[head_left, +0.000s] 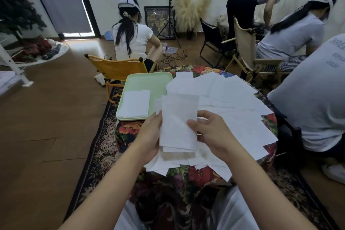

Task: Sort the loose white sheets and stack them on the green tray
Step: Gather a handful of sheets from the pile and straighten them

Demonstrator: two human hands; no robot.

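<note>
A small bundle of white sheets (pixel 178 123) is held upright above the table, between both hands. My left hand (pixel 149 136) grips its left edge from behind. My right hand (pixel 211 132) pinches its right edge, thumb on the front. Under and beyond them, several loose white sheets (pixel 229 102) lie fanned over the floral tablecloth (pixel 128 129). The pale green tray (pixel 147 82) sits at the table's left, and a neat stack of white sheets (pixel 135 104) lies in its near half.
A yellow folding chair (pixel 115 69) stands behind the tray with a seated person (pixel 133 39) beyond it. A person in a grey shirt (pixel 315 95) sits close at the table's right. More chairs and people fill the back right. A patterned rug (pixel 100 147) lies under the table.
</note>
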